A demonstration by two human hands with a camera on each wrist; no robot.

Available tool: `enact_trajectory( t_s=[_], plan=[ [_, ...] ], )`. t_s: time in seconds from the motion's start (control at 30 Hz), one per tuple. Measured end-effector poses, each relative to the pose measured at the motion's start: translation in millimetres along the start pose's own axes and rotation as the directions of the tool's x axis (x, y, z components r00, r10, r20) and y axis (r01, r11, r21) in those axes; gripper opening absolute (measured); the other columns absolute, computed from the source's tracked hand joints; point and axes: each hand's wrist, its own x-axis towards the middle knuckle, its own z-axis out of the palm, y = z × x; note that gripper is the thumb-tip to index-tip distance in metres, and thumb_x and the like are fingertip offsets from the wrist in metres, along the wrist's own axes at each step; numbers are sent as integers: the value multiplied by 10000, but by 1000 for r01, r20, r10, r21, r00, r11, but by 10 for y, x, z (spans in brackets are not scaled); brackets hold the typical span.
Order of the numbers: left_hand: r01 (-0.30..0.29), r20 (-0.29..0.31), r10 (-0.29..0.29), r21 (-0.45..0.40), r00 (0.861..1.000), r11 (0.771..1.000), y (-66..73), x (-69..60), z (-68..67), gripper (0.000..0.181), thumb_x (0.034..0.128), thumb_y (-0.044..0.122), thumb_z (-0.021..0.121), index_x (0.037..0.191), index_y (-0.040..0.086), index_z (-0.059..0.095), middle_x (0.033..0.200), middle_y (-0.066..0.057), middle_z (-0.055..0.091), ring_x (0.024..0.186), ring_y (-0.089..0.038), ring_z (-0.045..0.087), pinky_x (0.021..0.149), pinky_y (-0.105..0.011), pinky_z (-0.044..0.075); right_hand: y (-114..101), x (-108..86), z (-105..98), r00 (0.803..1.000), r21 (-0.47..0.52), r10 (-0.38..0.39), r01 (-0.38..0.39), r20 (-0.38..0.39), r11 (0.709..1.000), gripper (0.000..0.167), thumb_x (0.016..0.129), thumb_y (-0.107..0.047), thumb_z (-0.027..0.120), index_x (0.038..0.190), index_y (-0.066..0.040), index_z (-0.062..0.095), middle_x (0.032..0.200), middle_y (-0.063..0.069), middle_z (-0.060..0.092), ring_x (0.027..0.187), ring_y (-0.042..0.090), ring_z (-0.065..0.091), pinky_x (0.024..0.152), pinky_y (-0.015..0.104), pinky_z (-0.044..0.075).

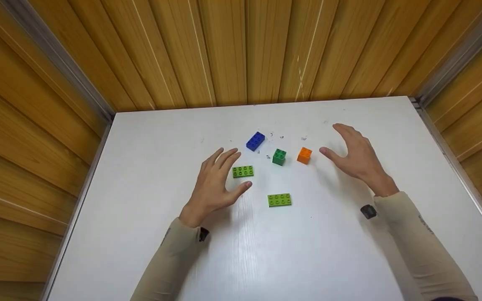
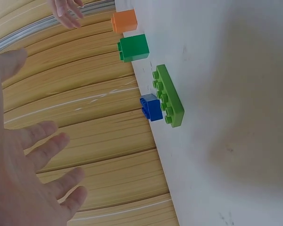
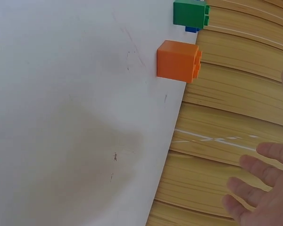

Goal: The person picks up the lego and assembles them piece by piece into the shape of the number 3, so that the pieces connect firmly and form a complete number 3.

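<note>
My left hand (image 1: 212, 188) hovers with spread fingers just left of a light green brick (image 1: 242, 171), holding nothing. At the right, my right hand (image 1: 358, 161) is raised, thumb apart from the fingers, also holding nothing; the orange brick (image 1: 304, 155) is nearest to it. A dark green brick (image 1: 279, 157) stands left of the orange one. Behind them lies a blue brick (image 1: 255, 141), tilted diagonally. A second light green brick (image 1: 279, 200) lies closer to the front. The left wrist view shows a light green brick (image 2: 169, 96) with studs; the right wrist view shows the orange brick (image 3: 177, 61).
The white table (image 1: 140, 167) is scuffed with small dark marks near the blue brick. Wood-patterned panels (image 1: 224, 50) rise behind the table and at both sides, with metal rails along the corners. Each wrist carries a small black device.
</note>
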Motion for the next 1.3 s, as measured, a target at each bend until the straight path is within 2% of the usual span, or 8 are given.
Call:
enact_trajectory(
  t_s=[0.33, 0.57, 0.83, 1.07, 1.2, 1.3],
  plan=[
    [-29, 51, 30, -23, 998, 999, 87, -67, 147, 801, 959, 666, 654, 1575, 169, 526, 1637, -38, 507, 1561, -348, 393, 1274, -572, 295, 0, 6, 172, 998, 25, 31, -32, 53, 999, 878, 986, -629, 668, 1630, -89, 417, 1689, 179, 396, 1558, 429, 351, 1252, 688, 254],
    [-68, 74, 68, -4, 995, 998, 116, -86, 255, 797, 963, 674, 640, 1559, 155, 539, 1619, -41, 522, 1533, -345, 425, 1255, -572, 329, 17, -2, 292, 994, 62, 52, -58, 96, 996, 892, 982, -638, 668, 1639, -98, 399, 1701, 175, 375, 1564, 443, 338, 1242, 700, 273],
    [-90, 120, 91, -17, 989, 996, 144, -99, 357, 797, 961, 676, 640, 1551, 150, 543, 1599, -24, 533, 1511, -296, 436, 1232, -540, 366, 39, 18, 401, 987, 100, 78, -92, 138, 991, 882, 971, -584, 721, 1636, -103, 398, 1708, 166, 364, 1583, 436, 307, 1256, 695, 252],
    [-112, 153, 110, 3, 982, 994, 200, -123, 473, 774, 948, 646, 676, 1523, 138, 571, 1544, -9, 574, 1458, -261, 474, 1178, -505, 421, 67, 38, 504, 991, 152, 36, -55, 128, 987, 883, 938, -522, 796, 1585, -29, 453, 1645, 179, 450, 1550, 421, 371, 1262, 652, 284],
    [-123, 194, 114, 34, 974, 992, 237, -137, 524, 778, 954, 667, 659, 1528, 149, 570, 1539, 14, 589, 1460, -260, 483, 1210, -483, 402, 78, 45, 557, 988, 172, 44, -69, 148, 983, 908, 927, -565, 791, 1588, -43, 451, 1637, 173, 459, 1514, 420, 416, 1236, 654, 334],
    [-127, 222, 113, 48, 968, 991, 255, -150, 558, 768, 962, 665, 655, 1535, 163, 562, 1544, 25, 587, 1469, -253, 484, 1236, -466, 379, 80, 48, 586, 986, 192, 43, -73, 158, 979, 901, 923, -540, 807, 1581, -36, 454, 1615, 184, 475, 1468, 425, 460, 1209, 645, 382]
  ],
)
